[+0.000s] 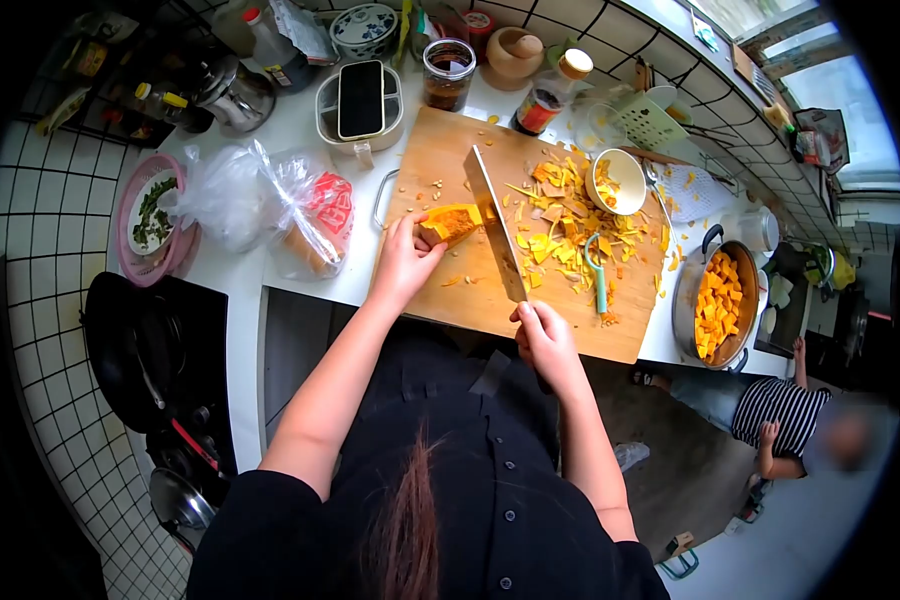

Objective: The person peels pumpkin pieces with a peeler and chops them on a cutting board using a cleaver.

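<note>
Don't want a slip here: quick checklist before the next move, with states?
1. Left hand on the pumpkin piece: ok, gripping its left end.
2. Right hand on the knife handle: ok.
3. Left hand clear of the knife: ok, visible gap.
4. Knife touching the pumpkin piece: cannot tell.
5. Cutting board clear: not ok, scraps and a peeler lie right of the knife.
</note>
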Tool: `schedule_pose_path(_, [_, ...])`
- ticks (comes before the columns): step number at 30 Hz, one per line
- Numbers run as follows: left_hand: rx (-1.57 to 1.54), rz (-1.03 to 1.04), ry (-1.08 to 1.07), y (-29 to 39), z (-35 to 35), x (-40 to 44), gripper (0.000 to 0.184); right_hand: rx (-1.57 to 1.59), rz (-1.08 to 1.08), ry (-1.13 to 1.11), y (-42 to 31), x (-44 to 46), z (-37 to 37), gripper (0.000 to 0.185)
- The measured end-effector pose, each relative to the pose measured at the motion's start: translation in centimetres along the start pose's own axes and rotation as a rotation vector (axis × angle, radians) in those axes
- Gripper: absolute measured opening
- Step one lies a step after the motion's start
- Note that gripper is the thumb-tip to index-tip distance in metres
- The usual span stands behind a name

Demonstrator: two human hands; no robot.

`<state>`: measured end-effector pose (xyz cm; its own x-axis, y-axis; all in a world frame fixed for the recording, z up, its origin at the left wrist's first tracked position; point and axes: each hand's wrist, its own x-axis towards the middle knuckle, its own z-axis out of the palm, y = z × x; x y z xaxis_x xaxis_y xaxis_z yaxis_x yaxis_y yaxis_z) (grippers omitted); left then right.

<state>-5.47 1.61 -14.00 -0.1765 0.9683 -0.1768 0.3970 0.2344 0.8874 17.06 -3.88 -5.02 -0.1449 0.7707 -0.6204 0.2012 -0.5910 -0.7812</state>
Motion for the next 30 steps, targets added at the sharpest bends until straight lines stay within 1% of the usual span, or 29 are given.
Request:
schedule_pose_path(2, [-0.003,0.006,-0.007,0.1,-0.2,0.0,0.045,-0.038,0.01,-0.02,-0.3,0.5,0.5,0.032])
schedule_pose_path(5, [0.003,0.022,-0.022,0.2,-0.4,0.0,0.046,0.008,0.025,-0.059,-1.0,0.8,0.9,0.036])
schedule_pose_path(8, [0.015,0.046,-0.01,0.0,-0.3,0.1,0.044,0.008,0.048,-0.035,-1.5,1.4,1.6,0.041])
schedule_pose_path(11, [-0.048,0.113,-0.009,0.9,-0.2,0.0,0.041,-0.14,0.127,-0.034,0.0,4.0,2.6,0.046])
schedule_pose_path(12, [-0.035,0.12,-0.013,0.9,0.0,0.0,0.041,-0.281,0.006,0.016,0.6,5.2,3.4,0.048])
schedule_pose_path(14, [-0.006,0.139,-0.013,0.7,0.1,0.4,0.04,-0.204,0.149,-0.019,1.1,5.4,2.9,0.049])
schedule_pose_path(15, [0.001,0.129,-0.027,0.9,0.0,0.5,0.04,-0.168,0.221,-0.041,0.3,5.2,3.0,0.049])
schedule_pose_path(18, [0.011,0.123,-0.051,1.4,-0.3,0.5,0.039,-0.139,0.258,-0.059,-0.7,5.1,2.7,0.051])
schedule_pose_path(21, [0.012,0.166,-0.039,1.0,-0.3,0.6,0.039,-0.206,0.197,-0.029,-0.6,5.3,2.8,0.054])
schedule_pose_path(24, [0.016,0.16,-0.047,0.6,-0.3,0.7,0.041,-0.393,0.07,0.029,-0.1,5.7,3.3,0.057])
schedule_pose_path(27, [0.02,0.142,-0.076,0.4,-0.5,0.9,0.041,-0.507,0.137,0.046,-0.7,6.3,4.4,0.064])
schedule_pose_path(30, [0.058,0.175,-0.084,0.1,-0.5,0.6,0.041,-0.496,0.11,0.064,1.0,8.5,4.8,0.07])
